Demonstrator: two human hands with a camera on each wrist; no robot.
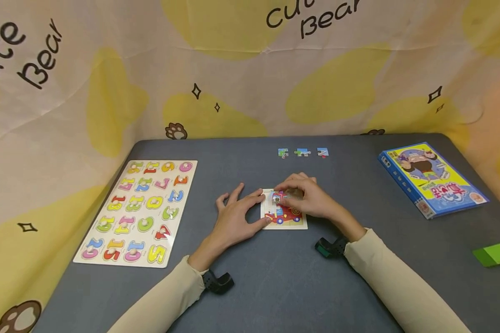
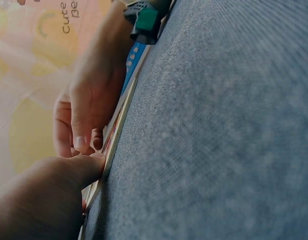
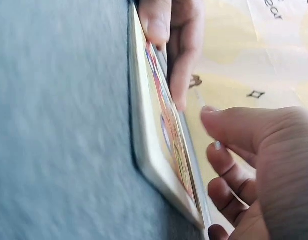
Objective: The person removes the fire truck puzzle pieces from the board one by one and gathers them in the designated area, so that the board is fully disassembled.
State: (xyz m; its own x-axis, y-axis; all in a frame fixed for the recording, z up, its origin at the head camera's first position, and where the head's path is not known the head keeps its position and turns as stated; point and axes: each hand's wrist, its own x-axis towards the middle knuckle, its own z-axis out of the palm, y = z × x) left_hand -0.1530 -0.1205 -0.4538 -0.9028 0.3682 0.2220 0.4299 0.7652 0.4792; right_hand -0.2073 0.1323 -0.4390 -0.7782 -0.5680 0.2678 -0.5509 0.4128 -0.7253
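Observation:
A small jigsaw board (image 1: 275, 227) with a red vehicle picture lies on the table. My left hand (image 1: 235, 219) rests at its left side, with thumb and index finger touching the edge and the other fingers spread. Over the board's upper part, my right hand (image 1: 307, 196) pinches a small puzzle piece (image 1: 277, 197) between thumb and fingers. In the right wrist view only a pale sliver of that puzzle piece (image 3: 217, 145) shows, above the board (image 3: 144, 145). The left wrist view shows my left thumb (image 2: 86, 167) on the board's edge. The right fingers partly cover the picture.
Three loose puzzle pieces (image 1: 302, 152) lie in a row behind the board. A number puzzle board (image 1: 172, 231) with knobs lies at left. At right are a blue and yellow box (image 1: 435, 180) and a green block (image 1: 496, 254). A patterned cloth (image 1: 233, 69) hangs behind the table.

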